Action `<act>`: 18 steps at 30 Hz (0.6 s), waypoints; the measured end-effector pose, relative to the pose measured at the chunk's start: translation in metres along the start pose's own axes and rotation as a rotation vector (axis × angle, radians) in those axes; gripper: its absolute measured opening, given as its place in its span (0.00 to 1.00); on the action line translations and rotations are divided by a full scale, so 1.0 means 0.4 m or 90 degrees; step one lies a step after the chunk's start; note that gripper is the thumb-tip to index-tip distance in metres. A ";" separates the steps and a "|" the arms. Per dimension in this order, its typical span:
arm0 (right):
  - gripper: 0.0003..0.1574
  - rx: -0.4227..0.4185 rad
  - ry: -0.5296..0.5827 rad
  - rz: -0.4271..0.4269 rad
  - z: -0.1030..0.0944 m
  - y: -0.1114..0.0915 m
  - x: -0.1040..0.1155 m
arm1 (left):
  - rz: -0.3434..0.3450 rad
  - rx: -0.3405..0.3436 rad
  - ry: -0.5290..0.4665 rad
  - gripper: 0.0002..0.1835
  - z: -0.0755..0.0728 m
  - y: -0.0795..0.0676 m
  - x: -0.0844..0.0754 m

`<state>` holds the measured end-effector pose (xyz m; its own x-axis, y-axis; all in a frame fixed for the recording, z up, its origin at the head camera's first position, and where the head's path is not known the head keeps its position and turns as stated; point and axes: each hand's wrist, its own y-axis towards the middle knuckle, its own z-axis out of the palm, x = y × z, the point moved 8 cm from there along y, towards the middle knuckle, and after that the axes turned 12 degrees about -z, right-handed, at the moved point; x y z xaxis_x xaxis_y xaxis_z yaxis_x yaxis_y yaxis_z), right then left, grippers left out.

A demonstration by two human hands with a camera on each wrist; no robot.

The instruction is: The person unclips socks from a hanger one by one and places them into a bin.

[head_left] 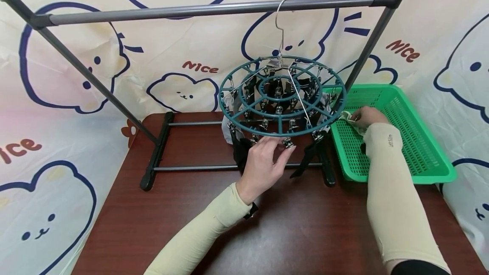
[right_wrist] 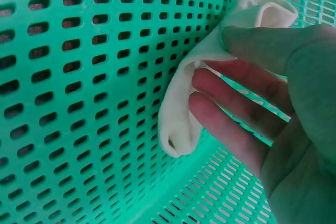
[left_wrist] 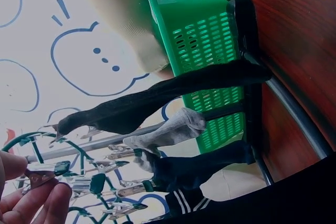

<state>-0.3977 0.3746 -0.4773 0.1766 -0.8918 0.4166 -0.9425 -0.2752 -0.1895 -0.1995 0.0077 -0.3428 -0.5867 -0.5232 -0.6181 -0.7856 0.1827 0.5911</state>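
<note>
My left hand [head_left: 263, 165] reaches under the front edge of a round green clip hanger [head_left: 280, 116]. Between its thumb and fingers it pinches a metal clip [left_wrist: 44, 174] that dangles from the ring. Over at the right, my right hand [head_left: 369, 117] is inside the green basket [head_left: 431, 147], holding a white sock [right_wrist: 181, 111] between thumb and fingers beside the perforated wall. Other socks hang from the hanger: in the left wrist view, a long black sock [left_wrist: 163, 95], a grey sock [left_wrist: 170, 129] and a dark sock [left_wrist: 210, 166] show.
The hanger hooks over the top bar [head_left: 206, 10] of a grey metal stand whose black feet [head_left: 147, 179] rest on the reddish-brown table [head_left: 305, 228]. The basket stands beside the stand's right foot. A printed cloth [head_left: 34, 96] covers the wall behind.
</note>
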 end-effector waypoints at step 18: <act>0.27 0.048 0.057 0.033 0.025 -0.010 -0.014 | -0.006 -0.003 0.006 0.10 -0.005 0.001 0.003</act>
<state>-0.3919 0.3772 -0.4879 0.0996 -0.8704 0.4821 -0.9249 -0.2596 -0.2777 -0.2002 0.0056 -0.3420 -0.5770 -0.5326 -0.6192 -0.7904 0.1730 0.5877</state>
